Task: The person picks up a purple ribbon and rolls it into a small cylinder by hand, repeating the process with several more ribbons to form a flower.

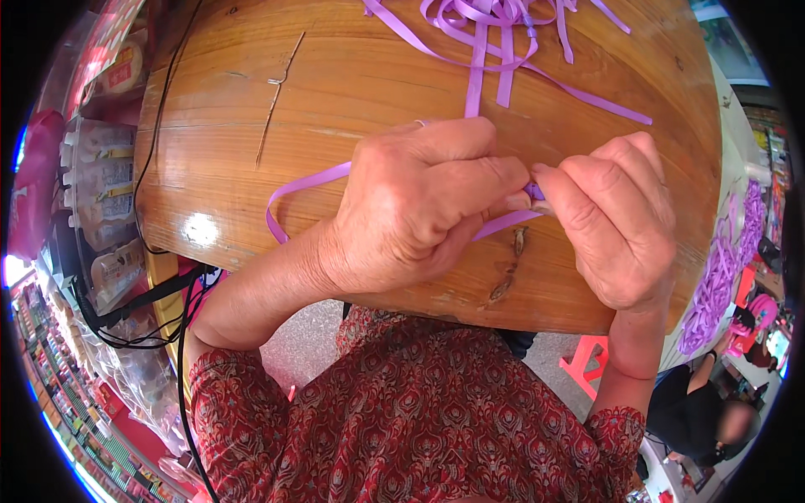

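Pinching a small purple piece (534,192) between both hands over the wooden table (210,168), at 2 o'clock from the centre. Cannot tell its full shape, as mostly covered by fingertips. Curling the left hand (419,205) closed near the centre, toward 12 o'clock, and gripping the piece from its 9 o'clock side. Closing the right hand (616,218) on it from the 3 o'clock side, with fingers bent. Trailing a purple ribbon (506,222) just below the piece and in behind the left hand. Can see, at 1 o'clock, a tangle of ribbon (479,54) with one strip reaching down to the left hand; at 11 o'clock, a thin twisted stick (275,82) lying on the table; at 3 o'clock, beyond the right hand, a purple heap (711,293); at 9 o'clock, clear plastic packs (105,189); at 4 o'clock, a person in black (688,415).
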`<state>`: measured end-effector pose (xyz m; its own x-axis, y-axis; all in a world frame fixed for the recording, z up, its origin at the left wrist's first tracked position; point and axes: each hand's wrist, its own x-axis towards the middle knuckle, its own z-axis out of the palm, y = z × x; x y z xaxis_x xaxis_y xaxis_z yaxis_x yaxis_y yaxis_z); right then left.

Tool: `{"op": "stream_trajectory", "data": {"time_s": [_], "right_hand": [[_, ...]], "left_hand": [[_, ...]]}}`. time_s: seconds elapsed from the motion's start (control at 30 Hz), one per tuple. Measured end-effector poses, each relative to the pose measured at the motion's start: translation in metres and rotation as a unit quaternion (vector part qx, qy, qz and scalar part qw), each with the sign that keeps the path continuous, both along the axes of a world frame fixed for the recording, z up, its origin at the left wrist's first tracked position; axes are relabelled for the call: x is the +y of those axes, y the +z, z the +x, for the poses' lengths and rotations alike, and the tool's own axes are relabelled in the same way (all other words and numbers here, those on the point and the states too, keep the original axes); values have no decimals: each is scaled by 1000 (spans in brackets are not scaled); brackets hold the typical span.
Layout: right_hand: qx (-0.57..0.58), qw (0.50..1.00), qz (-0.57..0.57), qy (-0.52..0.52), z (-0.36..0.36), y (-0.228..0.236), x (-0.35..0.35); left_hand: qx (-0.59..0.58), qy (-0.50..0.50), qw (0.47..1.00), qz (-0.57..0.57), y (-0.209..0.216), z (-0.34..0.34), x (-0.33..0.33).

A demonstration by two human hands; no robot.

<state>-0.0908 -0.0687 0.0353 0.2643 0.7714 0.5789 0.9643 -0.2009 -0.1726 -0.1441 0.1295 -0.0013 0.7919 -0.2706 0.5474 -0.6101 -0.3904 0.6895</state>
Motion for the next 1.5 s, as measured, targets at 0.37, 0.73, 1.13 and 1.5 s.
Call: {"op": "stream_trajectory", "data": {"time_s": [0.37, 0.73, 1.13, 1.5], "right_hand": [[142, 990, -4, 9, -4, 3, -3], [389, 919, -17, 58, -2, -5, -6], [541, 841, 0, -5, -3, -5, -8], [397, 916, 53, -34, 3, -5, -6]], "left_hand": [[-66, 0, 998, 3, -5, -1, -5], [-147, -53, 987, 29, -7, 0, 0], [-98, -25, 993, 65, -9, 6, 1], [-23, -24, 999, -1, 4, 6, 1]]}}
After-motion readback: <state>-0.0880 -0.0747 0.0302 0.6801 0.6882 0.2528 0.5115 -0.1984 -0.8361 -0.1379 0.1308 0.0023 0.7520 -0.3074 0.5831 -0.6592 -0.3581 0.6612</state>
